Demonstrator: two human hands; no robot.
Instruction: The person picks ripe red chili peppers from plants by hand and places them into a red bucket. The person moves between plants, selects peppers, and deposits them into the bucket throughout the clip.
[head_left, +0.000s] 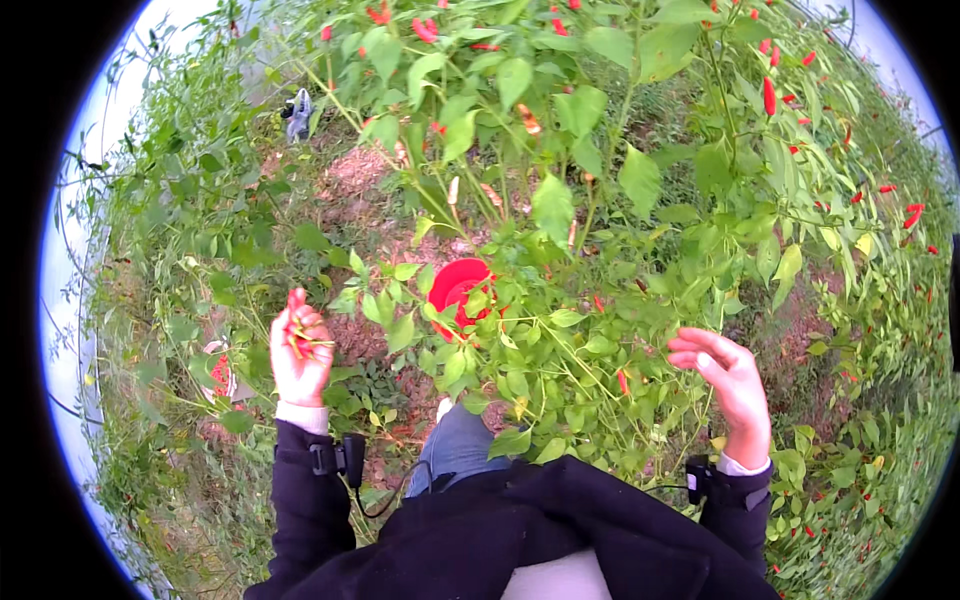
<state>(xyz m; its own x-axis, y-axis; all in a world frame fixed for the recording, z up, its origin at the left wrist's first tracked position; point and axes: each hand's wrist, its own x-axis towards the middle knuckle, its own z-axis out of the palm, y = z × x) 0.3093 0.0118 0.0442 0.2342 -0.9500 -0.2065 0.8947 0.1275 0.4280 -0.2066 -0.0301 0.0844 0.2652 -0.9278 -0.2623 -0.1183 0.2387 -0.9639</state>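
Observation:
My left hand (301, 356) is palm up at the left, its fingers curled around several red chili peppers (298, 334) with green stems. On the right, my right hand (727, 382) is held beside the chili plant's leaves, fingers extended together and thumb apart, with no pepper seen in it. Between my hands a red bucket (459, 281) stands on the ground, partly hidden by leaves, with red peppers inside. A leafy chili plant (566, 337) spreads in front of me, bearing a red pepper (623, 382) low among its leaves.
Tall pepper plants (780, 172) with red fruit crowd the front and right. A pale container (235, 386) holding red peppers sits among plants at the left. A plastic bag (298, 116) is farther off. Bare soil (360, 180) shows between the rows. Camera-like devices are strapped to both wrists.

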